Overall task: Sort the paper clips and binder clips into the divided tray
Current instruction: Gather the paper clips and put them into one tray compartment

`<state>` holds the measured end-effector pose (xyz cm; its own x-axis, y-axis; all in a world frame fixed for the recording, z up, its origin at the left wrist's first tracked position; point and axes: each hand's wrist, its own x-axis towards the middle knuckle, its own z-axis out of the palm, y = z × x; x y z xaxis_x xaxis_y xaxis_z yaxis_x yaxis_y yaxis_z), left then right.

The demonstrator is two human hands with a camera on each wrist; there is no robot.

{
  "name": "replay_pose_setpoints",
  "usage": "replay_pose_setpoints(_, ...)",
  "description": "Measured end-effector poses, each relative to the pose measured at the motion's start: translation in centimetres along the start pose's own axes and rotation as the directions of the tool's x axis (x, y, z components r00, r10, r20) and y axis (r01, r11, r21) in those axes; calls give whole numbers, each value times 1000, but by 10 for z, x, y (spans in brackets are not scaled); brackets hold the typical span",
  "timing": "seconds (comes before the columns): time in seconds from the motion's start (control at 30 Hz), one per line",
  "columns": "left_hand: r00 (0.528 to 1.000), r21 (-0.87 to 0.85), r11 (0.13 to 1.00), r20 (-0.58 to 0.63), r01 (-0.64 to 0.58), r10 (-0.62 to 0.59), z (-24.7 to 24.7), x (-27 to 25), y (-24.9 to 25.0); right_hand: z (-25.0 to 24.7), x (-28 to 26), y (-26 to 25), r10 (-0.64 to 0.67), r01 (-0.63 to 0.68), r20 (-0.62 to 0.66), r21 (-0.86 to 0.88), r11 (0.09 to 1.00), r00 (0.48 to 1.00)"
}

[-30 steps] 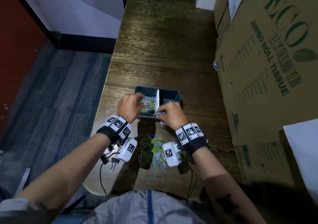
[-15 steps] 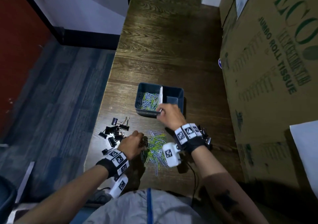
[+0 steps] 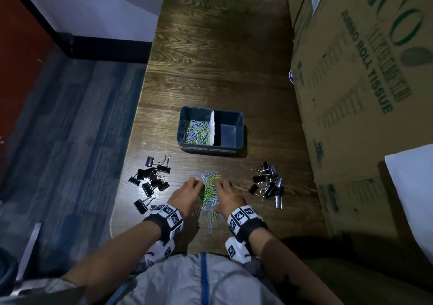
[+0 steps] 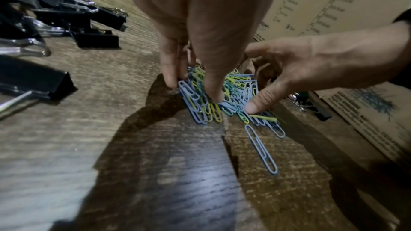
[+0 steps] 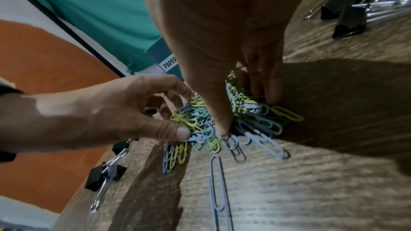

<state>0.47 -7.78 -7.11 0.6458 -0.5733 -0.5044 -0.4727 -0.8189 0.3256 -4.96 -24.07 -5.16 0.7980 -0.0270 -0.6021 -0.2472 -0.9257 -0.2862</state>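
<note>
Gathering loose clips is the step I judge to be in hand. On the dark wood-grain worktop [image 3: 210, 46], a heap of blue, yellow and green wire paper clips [image 3: 209, 193] lies directly between my two hands, close to my body. My left hand [image 3: 186, 193] touches the heap's left edge and my right hand [image 3: 228, 195] its right edge. Both wrist views show the fingers and thumbs bent downward with tips planted in and around the heap, cupping it from either side. I would call each grip half-closed around the clips, pressing them inward, with nothing lifted clear yet.

The heap's long axis runs away from me, towards the dark blue divided plastic tray [image 3: 239, 126], which sits straight ahead, beyond the heap and apart from it. Its left compartment already holds many coloured paper clips; its right compartment looks bare. Neither hand is clearly nearer the tray, so I judge the coming carry goes forward and slightly left.

One cluster of black metal binder clips [image 3: 151, 180] lies to the left of my hands, a second cluster of black binder clips [image 3: 268, 184] to the right. A single pale blue paper clip [image 4: 261, 148] lies nearer me, outside the heap.
</note>
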Motion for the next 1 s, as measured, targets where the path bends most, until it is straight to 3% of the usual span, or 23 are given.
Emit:
replay_pose_setpoints(0.2, 998, -71, 997, -60, 3, -8, -4, -8, -6, -2, 7, 4, -3, 12, -59, 155, 988, 998)
replay_pose_setpoints(0.37, 997, -181, 984, -75, 3, -17, -4, -15, -12, -8, 11, 8, 77, -63, -68, 187, 980, 995)
replay_pose_setpoints(0.57, 990, -206, 977, -138, -57, 29, -27, -27, -8, -17, 9, 14, 70, -47, -90, 237, 970, 993)
replay_pose_setpoints(0.8, 943, -306, 941, -331, -148, 41, -77, -32, -8, -41, 3, 21, 52, -18, -109, 292, 956, 993)
replay_pose_setpoints(1.0, 876, -416, 895, -479, -162, -64, -142, -20, 3, -65, 4, 16, 7, 28, -113, 301, 953, 994)
